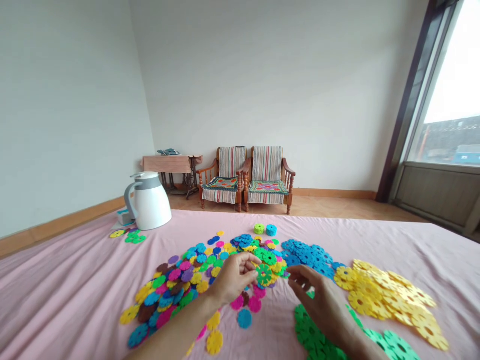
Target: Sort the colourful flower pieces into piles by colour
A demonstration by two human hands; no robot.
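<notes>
My left hand (238,275) is over the middle of a mixed pile of small notched plastic discs (180,280), its fingers curled at the edge of a green disc (264,274). Whether the fingertips pinch that disc is hard to tell. To the right, my right hand (309,285) has bent fingers pointing inward, just above the cloth; a small purple and green bit shows near its fingertips. Large green discs (309,327) lie partly hidden below my right hand and forearm. Blue discs (307,256) form a heap beyond it, and yellow discs (386,290) spread to its right.
A pink cloth (412,240) covers the surface. A white jug (152,202) stands at the back left, beside a small box and a few discs. Two short stacks, lime (259,229) and blue (271,230), stand at the back middle. Two wooden chairs (267,170) are farther off.
</notes>
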